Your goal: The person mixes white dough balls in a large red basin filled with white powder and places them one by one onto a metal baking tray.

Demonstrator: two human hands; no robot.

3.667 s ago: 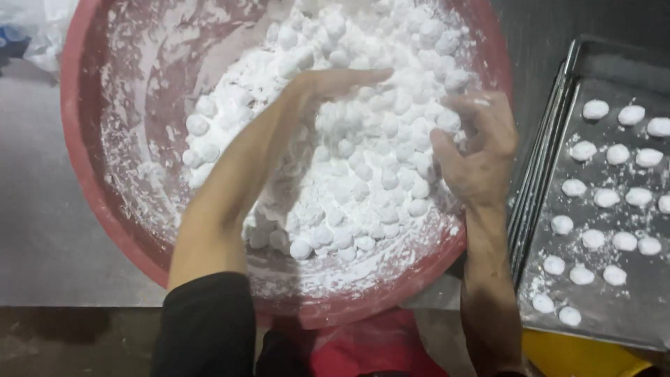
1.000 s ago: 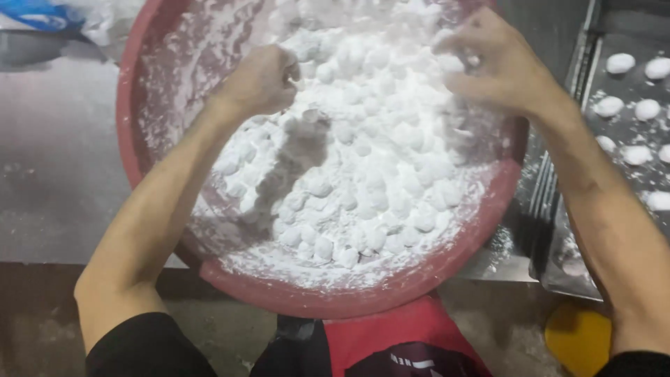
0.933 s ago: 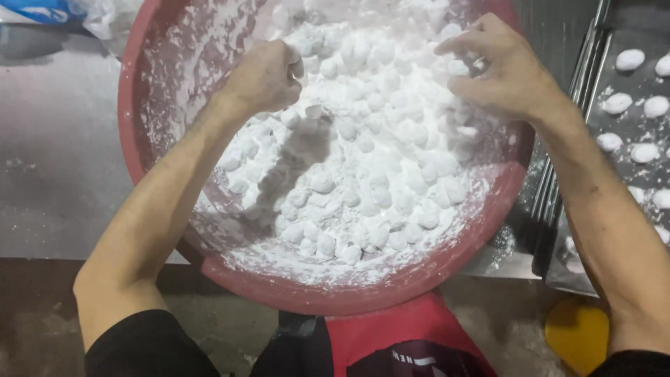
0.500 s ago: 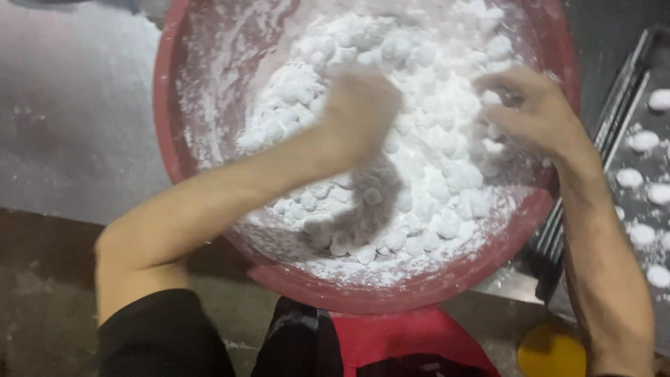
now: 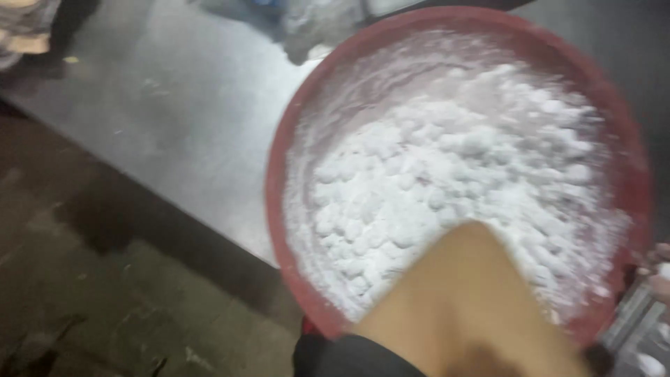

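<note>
Head view shows a big red basin (image 5: pixel 283 209) that stands on a grey metal table (image 5: pixel 174 132) and fills the right part of the picture. Inside it lies a heap of small white balls (image 5: pixel 447 181), all covered with white powder, and powder also coats the inner wall of the basin. A bare forearm (image 5: pixel 467 300) with a dark sleeve (image 5: pixel 349 357) at the bottom edge crosses over the near rim of the basin, just above the balls; its hand is not visible, so I cannot tell if it is spread or closed. At the right edge, just beside the basin rim, some fingers of the right hand (image 5: pixel 659 269) show with something white at them, too blurred to tell the grip. Left of the table is a dark floor (image 5: pixel 105 293).
</note>
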